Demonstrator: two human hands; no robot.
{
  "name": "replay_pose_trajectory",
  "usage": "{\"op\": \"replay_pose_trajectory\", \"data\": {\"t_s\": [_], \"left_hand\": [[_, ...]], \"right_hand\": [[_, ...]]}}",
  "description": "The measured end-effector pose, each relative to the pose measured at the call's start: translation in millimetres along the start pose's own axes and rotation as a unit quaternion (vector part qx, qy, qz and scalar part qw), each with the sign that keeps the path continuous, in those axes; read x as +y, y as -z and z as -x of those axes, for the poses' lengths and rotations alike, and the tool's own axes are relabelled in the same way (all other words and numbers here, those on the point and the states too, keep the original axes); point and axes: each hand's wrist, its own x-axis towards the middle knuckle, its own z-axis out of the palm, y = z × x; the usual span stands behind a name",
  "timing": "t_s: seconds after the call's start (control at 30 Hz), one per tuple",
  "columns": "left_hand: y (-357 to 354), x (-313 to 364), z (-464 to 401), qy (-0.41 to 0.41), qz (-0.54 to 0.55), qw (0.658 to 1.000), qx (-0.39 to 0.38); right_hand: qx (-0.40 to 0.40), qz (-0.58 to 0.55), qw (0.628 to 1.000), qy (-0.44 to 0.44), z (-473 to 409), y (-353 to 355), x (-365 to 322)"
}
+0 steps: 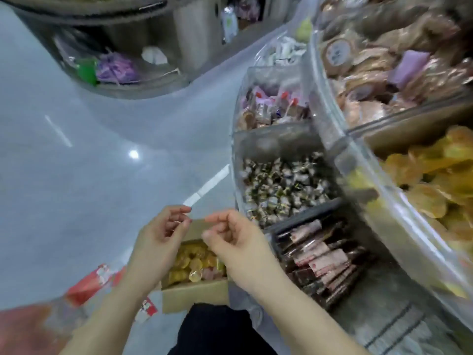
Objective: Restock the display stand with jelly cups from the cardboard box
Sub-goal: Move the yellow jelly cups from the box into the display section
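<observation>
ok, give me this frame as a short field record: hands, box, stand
left hand: over the box, fingers curled, seems to hold nothing
right hand: over the box, fingers curled, seems to hold nothing
cardboard box: on the floor, open, holds yellow jelly cups
display stand: to the right, clear bins of wrapped sweets
jelly cups moved: none in hand yet

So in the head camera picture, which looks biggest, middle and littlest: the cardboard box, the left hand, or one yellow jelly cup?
1. Cardboard box, though the hands hide part of it.
2. Left hand; it is nearer the camera, so it may look bigger than it is.
3. Yellow jelly cup, clearly the littlest.
</observation>
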Motion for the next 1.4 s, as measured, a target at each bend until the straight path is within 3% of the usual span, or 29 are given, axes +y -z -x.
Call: {"op": "replay_pose_trajectory", "data": {"t_s": [0.13, 0.23, 0.4, 0.53, 0.6, 0.67, 0.77, 0.87, 0.97, 1.07, 1.13, 1.17, 1.2, 1.27, 1.4], "left_hand": [[17, -149, 7, 0.152, -0.082, 0.985, 0.003], [11, -245, 9, 0.251, -0.096, 0.963, -0.03], [-30, -375, -17, 0.308, -0.115, 0.943, -0.056], [-77, -452, -60, 0.299, -0.101, 0.944, -0.093], [-98, -492, -82, 0.269, -0.154, 0.942, -0.125], [-114, -529, -98, 0.25, -0.256, 0.915, -0.189], [-132, -566, -111, 0.24, -0.401, 0.845, -0.26], [-138, -581, -115, 0.186, -0.482, 0.819, -0.249], [-135, -577, -113, 0.136, -0.49, 0.827, -0.238], [-125, -557, -106, 0.12, -0.402, 0.894, -0.155], [-115, -533, -101, 0.189, -0.231, 0.953, -0.055], [-109, -519, -100, 0.237, -0.121, 0.964, -0.011], [-103, -503, -99, 0.28, -0.012, 0.959, 0.026], [-92, -468, -95, 0.343, 0.181, 0.918, 0.085], [-68, -379, -86, 0.367, 0.385, 0.839, 0.111]], "right_hand": [[-0.052, 0.081, 0.98, -0.176, -47, -59, 130], [-0.039, 0.178, 0.949, -0.258, -79, -82, 235], [-0.044, 0.274, 0.9, -0.336, -157, -91, 371], [-0.066, 0.381, 0.868, -0.311, -222, -91, 458], [-0.097, 0.444, 0.846, -0.278, -248, -90, 498], [-0.141, 0.501, 0.82, -0.238, -267, -89, 532], [-0.187, 0.539, 0.792, -0.217, -281, -93, 573], [-0.152, 0.619, 0.753, -0.161, -282, -96, 596], [-0.097, 0.64, 0.757, -0.095, -276, -99, 597], [-0.126, 0.587, 0.792, -0.113, -262, -98, 582], [-0.095, 0.487, 0.855, -0.153, -251, -96, 559], [-0.065, 0.428, 0.885, -0.174, -246, -96, 545], [-0.033, 0.373, 0.908, -0.188, -240, -96, 529], [0.02, 0.292, 0.936, -0.196, -226, -98, 493], [0.093, 0.183, 0.966, -0.16, -195, -99, 394]]}}
